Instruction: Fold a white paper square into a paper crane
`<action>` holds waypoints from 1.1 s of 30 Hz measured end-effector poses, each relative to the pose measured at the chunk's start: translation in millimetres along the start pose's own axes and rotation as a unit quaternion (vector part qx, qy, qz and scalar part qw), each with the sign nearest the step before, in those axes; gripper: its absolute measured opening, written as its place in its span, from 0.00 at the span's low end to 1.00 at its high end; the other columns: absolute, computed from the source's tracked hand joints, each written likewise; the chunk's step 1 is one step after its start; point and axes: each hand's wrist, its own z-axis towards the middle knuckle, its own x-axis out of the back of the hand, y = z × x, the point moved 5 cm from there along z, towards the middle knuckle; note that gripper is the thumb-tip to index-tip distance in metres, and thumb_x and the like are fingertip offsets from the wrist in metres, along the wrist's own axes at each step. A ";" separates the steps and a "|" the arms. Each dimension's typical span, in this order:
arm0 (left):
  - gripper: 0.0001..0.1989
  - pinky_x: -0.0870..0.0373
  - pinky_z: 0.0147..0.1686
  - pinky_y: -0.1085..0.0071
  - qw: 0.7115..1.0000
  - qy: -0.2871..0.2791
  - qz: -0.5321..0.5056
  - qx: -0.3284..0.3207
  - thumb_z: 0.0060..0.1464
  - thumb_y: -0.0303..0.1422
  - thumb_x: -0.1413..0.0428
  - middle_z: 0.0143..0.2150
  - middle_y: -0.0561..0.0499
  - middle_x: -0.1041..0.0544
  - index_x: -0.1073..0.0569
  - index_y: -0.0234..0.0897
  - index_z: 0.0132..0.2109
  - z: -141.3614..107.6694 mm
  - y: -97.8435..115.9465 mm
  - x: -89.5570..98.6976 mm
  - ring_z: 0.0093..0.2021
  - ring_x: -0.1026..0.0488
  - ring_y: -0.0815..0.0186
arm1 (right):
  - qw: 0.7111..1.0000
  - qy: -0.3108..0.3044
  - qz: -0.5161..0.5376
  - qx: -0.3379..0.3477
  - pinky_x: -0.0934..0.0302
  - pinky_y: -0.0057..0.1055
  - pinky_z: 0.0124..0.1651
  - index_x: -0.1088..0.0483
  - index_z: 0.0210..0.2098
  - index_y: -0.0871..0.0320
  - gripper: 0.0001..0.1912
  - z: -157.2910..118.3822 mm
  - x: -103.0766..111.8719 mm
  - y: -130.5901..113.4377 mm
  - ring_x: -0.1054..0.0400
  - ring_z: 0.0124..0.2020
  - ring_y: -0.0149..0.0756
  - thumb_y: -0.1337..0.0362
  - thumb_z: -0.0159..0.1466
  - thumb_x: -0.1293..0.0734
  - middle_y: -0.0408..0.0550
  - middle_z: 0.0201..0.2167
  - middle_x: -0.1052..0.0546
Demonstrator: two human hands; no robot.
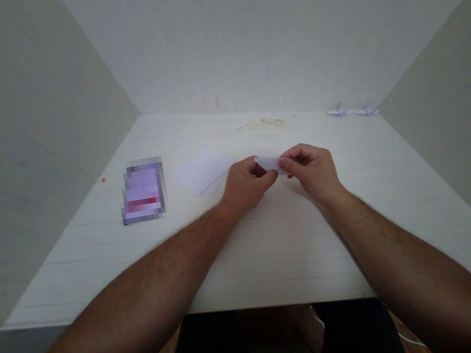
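Observation:
A small folded piece of white paper (270, 164) is held between both hands above the middle of the table. My left hand (249, 183) pinches its left end, thumb on the near side. At its right end my right hand (310, 167) grips it between thumb and fingers. The fingers behind the paper are partly hidden. Behind and to the left of my left hand, flat sheets of white paper (202, 169) lie on the table, overlapping one another.
A blurred purple phone-like object (142, 189) lies on the white table (272, 261) at left. Small folded white paper shapes (352, 112) stand at the back right. A tiny orange bit (103, 180) is near the left edge. Walls enclose the back and sides.

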 end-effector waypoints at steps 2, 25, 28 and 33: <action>0.10 0.41 0.26 0.73 1.000 0.007 -0.008 -0.002 0.48 0.36 0.38 0.24 0.55 0.28 0.27 0.34 0.28 0.4 -0.7 0.6 0.26 0.35 0.72 | 1.000 -0.001 0.002 -0.001 0.47 0.28 0.25 0.25 0.25 0.57 0.08 -0.1 -0.2 0.1 0.39 0.20 0.26 0.60 0.52 0.26 0.40 0.20 0.26; 0.09 0.36 0.24 0.75 0.996 0.042 -0.078 -0.002 0.51 0.35 0.37 0.22 0.54 0.25 0.25 0.34 0.29 2.8 -4.4 2.8 0.23 0.31 0.72 | 0.974 0.063 -0.104 0.194 0.33 0.31 0.33 0.21 0.39 0.52 0.09 -10.5 0.4 -11.1 0.30 0.29 0.29 0.67 0.58 0.27 0.41 0.32 0.21; 0.08 0.32 0.25 0.74 0.994 0.033 -0.103 -0.004 0.50 0.34 0.36 0.24 0.52 0.23 0.24 0.34 0.32 2.3 -4.0 1.1 0.24 0.27 0.70 | 0.965 0.053 -0.126 0.223 0.32 0.31 0.33 0.20 0.38 0.52 0.07 -12.0 -0.4 -14.5 0.29 0.30 0.30 0.68 0.59 0.28 0.41 0.31 0.21; 0.08 0.29 0.25 0.75 0.991 0.020 -0.132 0.020 0.50 0.34 0.36 0.24 0.51 0.21 0.24 0.33 0.31 1.2 -3.4 -1.1 0.24 0.25 0.70 | 0.960 0.050 -0.139 0.239 0.33 0.31 0.32 0.20 0.35 0.52 0.06 -12.1 -0.8 -16.9 0.28 0.31 0.31 0.68 0.60 0.29 0.41 0.30 0.20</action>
